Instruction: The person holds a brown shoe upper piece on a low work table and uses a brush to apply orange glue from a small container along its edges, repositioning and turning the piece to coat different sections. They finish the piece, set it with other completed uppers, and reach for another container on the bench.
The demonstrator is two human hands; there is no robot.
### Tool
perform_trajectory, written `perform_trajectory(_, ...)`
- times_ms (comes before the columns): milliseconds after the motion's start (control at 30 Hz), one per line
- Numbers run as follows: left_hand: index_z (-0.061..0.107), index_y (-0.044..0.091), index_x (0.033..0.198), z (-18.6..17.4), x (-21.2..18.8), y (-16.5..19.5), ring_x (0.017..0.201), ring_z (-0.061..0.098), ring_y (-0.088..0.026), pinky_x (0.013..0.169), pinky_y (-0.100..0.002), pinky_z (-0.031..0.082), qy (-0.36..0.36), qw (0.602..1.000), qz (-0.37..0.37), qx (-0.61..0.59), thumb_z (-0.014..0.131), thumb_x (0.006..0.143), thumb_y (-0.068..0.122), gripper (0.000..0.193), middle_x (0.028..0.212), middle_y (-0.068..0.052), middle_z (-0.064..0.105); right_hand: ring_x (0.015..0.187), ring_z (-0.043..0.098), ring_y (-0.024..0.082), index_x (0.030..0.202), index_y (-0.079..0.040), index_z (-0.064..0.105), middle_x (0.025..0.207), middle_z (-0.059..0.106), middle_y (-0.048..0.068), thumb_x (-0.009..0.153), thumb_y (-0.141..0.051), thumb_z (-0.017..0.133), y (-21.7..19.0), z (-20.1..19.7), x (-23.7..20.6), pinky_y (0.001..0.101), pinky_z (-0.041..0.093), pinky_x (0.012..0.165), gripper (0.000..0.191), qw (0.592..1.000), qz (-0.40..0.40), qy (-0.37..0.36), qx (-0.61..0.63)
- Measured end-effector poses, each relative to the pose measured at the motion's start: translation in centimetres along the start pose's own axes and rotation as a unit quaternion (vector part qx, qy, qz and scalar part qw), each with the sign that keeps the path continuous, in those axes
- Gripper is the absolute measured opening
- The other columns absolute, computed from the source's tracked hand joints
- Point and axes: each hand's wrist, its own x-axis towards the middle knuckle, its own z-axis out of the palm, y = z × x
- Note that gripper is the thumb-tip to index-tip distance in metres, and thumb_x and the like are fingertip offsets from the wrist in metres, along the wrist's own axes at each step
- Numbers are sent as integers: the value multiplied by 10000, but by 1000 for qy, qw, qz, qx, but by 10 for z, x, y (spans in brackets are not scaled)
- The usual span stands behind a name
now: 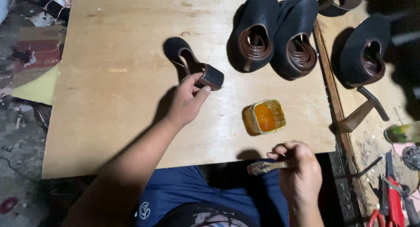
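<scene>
Right hand nearest, over lap at table edge: fingers closed on small glue brush, bristles pointed left. Just beyond, on table, small tub of orange glue, untouched. Farther, left hand reached forward: dark strap piece pinched at its near end between thumb and fingers, flat on table. Farthest, two dark rolled strap bundles set side by side; hammer lain at right.

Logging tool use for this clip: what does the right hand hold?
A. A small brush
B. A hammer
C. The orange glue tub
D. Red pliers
A: the right hand grips a small brush near the board's edge, while the hammer and tub lie untouched.
</scene>
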Motion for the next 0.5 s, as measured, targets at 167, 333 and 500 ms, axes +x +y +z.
perform_trajectory(167, 558, -22, 1242, 7, -98, 28, 888, 679, -180, 848, -360, 604, -41, 922, -126, -364, 507, 1071, 240, 316, 1054, -121, 688, 476, 453, 102, 1386, -67, 684, 768, 700, 112, 1009, -219, 624, 6, 46, -24, 240, 363, 428, 411, 961, 159, -100, -202)
perform_trajectory(333, 540, 12, 1283, 6, -157, 39, 925, 679, -189, 851, -345, 582, -42, 875, -197, -441, 435, 1053, 315, 395, 1107, -123, 689, 612, 553, 80, 1183, -52, 680, 792, 673, 57, 922, -128, 736, 27, 83, -42, 232, 422, 519, 277, 952, 82, -117, -271)
perform_trajectory(500, 534, 41, 1334, 11, -178, 51, 847, 604, -241, 762, -381, 552, 115, 976, -181, -37, 583, 988, 181, 377, 1073, -161, 627, 867, 697, 240, 1081, -52, 681, 1097, 680, 109, 903, -65, 712, 19, 80, -48, 324, 561, 735, 181, 788, -305, -201, -495)
